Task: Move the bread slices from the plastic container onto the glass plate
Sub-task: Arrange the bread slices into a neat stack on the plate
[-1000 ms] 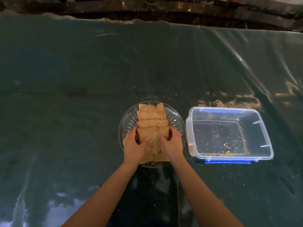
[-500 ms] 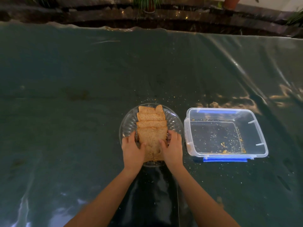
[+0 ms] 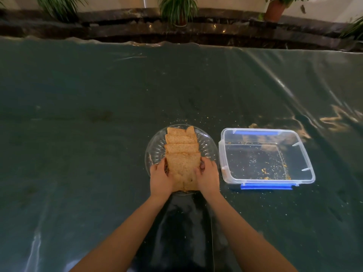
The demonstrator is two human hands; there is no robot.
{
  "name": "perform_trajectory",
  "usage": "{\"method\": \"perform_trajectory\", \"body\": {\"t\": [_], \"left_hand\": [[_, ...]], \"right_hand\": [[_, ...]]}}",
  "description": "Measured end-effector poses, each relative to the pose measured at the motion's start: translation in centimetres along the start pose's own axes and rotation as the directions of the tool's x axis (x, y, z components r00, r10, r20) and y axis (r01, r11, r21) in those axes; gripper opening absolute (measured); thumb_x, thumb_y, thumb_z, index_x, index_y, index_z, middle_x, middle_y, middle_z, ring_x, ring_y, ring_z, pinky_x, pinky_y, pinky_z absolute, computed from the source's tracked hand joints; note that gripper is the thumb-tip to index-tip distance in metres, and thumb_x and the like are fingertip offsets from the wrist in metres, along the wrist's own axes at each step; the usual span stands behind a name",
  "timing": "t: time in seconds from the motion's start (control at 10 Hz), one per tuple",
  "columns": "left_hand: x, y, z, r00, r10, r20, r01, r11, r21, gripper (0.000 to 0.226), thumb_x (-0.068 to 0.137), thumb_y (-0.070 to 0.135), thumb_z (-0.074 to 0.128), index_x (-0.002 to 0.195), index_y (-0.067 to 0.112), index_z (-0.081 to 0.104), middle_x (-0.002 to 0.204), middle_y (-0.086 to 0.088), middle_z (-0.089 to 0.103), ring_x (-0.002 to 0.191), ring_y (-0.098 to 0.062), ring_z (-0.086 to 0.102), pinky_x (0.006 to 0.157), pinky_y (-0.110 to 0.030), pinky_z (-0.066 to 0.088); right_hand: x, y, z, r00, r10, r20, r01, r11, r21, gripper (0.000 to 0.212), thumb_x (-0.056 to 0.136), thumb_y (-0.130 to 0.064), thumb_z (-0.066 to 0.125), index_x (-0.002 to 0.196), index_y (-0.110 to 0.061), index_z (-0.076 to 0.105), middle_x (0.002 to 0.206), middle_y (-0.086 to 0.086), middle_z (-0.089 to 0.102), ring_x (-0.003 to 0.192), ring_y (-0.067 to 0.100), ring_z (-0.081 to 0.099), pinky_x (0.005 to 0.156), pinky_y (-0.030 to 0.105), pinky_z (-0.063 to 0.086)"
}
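Head view: left hand (image 3: 161,178) and right hand (image 3: 208,176) clasp the nearest bread slice (image 3: 184,169) by its sides, over the glass plate (image 3: 155,152). Lower it gently, overlapping the far slices. Plastic container (image 3: 267,181), right, holds only crumbs.

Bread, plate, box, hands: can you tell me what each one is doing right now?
bread slices: lying overlapped in a row on the plate.
glass plate: flat on the table, holding the bread.
plastic container: open, only crumbs inside.
left hand: pressed against the nearest slice's left side.
right hand: pressed against its right side.
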State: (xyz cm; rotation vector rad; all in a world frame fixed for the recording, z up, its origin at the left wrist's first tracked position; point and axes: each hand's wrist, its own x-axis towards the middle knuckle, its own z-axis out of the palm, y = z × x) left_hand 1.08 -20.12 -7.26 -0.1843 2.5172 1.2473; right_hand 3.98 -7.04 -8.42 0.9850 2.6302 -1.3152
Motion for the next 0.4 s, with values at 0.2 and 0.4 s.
{"method": "perform_trajectory", "body": {"t": [0.2, 0.4], "left_hand": [[-0.1, 0.2, -0.3, 1.0, 0.021, 0.014, -0.021, 1.0, 0.012, 0.036, 0.086, 0.014, 0.051, 0.122, 0.017, 0.053, 0.12, -0.015, 0.052, 0.108, -0.023, 0.049, 0.093, -0.034, 0.042], [-0.6, 0.1, -1.7, 0.987, 0.136, -0.081, -0.115, 0.967, 0.228, 0.044, 0.09, 0.016, 0.048, 0.134, 0.015, 0.044, 0.125, -0.013, 0.048, 0.117, -0.029, 0.043, 0.101, -0.041, 0.042]], "right_hand": [[0.1, -0.3, -0.2, 0.998, -0.008, 0.055, 0.011, 0.998, -0.059, 0.043, 0.09, -0.022, 0.054, 0.13, -0.011, 0.044, 0.133, 0.013, 0.047, 0.121, 0.026, 0.049, 0.105, 0.039, 0.04], [-0.3, -0.6, -0.9, 0.997, -0.077, 0.02, 0.079, 0.986, -0.145, 0.046, 0.089, -0.026, 0.054, 0.13, -0.012, 0.04, 0.134, 0.012, 0.045, 0.123, 0.025, 0.046, 0.104, 0.037, 0.039]]}}
